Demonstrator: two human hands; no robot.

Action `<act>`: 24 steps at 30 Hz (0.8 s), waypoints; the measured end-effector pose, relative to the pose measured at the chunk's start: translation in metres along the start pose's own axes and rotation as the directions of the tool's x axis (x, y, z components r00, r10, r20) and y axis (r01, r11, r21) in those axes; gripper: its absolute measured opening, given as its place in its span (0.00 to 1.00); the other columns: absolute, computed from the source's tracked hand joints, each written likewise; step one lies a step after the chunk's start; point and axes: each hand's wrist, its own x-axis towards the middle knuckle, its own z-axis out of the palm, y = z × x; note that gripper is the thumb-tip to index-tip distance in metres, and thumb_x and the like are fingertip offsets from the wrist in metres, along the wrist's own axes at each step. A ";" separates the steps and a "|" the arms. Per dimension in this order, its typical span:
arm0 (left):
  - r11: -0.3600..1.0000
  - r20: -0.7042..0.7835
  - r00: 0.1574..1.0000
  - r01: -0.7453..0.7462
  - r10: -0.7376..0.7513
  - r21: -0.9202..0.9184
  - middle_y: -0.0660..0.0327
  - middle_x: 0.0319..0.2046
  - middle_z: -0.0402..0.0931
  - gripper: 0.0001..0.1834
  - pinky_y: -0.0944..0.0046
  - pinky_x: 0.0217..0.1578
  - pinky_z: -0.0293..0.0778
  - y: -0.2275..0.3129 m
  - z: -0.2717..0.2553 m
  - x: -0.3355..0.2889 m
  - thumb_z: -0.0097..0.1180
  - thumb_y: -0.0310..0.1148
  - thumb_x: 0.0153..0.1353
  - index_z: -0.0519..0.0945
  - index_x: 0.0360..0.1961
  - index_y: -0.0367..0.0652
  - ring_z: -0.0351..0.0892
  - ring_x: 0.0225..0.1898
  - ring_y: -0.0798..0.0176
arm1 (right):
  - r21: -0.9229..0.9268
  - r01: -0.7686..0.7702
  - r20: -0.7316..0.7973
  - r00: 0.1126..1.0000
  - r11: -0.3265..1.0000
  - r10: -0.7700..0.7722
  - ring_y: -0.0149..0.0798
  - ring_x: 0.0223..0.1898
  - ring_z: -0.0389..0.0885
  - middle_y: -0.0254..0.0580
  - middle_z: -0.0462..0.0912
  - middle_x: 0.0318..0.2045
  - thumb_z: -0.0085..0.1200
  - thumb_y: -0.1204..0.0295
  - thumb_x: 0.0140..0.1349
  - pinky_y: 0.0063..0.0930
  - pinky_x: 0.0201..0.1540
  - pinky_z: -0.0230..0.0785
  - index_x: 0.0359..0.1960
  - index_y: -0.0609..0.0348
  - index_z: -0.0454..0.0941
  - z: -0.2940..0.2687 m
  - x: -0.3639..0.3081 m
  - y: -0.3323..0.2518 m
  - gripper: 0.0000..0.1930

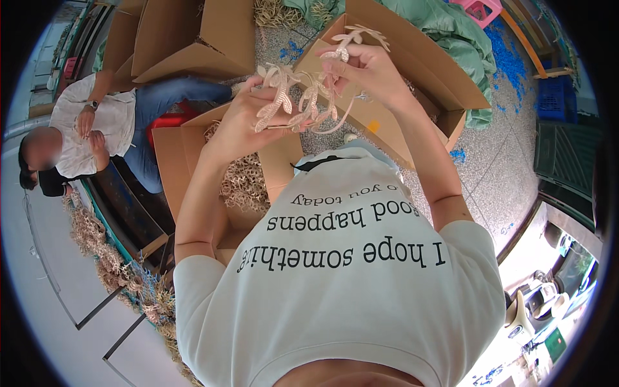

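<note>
My left hand (242,122) is raised in front of my chest, its fingers closed around several pale pink, glittery leaf-shaped pieces (278,97) on thin curved bands, like leafy headbands. To its right and slightly farther off, my right hand (367,68) pinches another leafy strip (354,39), whose leaves stick out above the fingers. A thin curved band (338,124) hangs between the hands. Whether the pieces are linked together, I cannot tell. Below my left forearm, an open cardboard box (177,158) holds a heap of similar pale pieces (244,184).
Another open cardboard box (445,84) lies beyond my right hand, and larger boxes (219,39) stand at the far left. A person (84,119) sits at the left, handling something small. Green sheeting (438,32), blue scraps (509,58) and a blue crate (556,100) are at the right.
</note>
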 end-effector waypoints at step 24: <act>0.799 -0.067 0.894 0.360 -0.443 -0.481 0.62 0.34 0.79 0.12 0.70 0.41 0.70 -0.010 0.023 0.001 0.61 0.27 0.53 0.79 0.38 0.33 0.75 0.37 0.71 | -0.044 -0.039 -0.157 0.987 0.998 0.032 0.23 0.24 0.76 0.32 0.78 0.25 0.59 0.70 0.56 0.18 0.26 0.70 0.40 0.63 0.78 0.018 -0.005 -0.008 0.12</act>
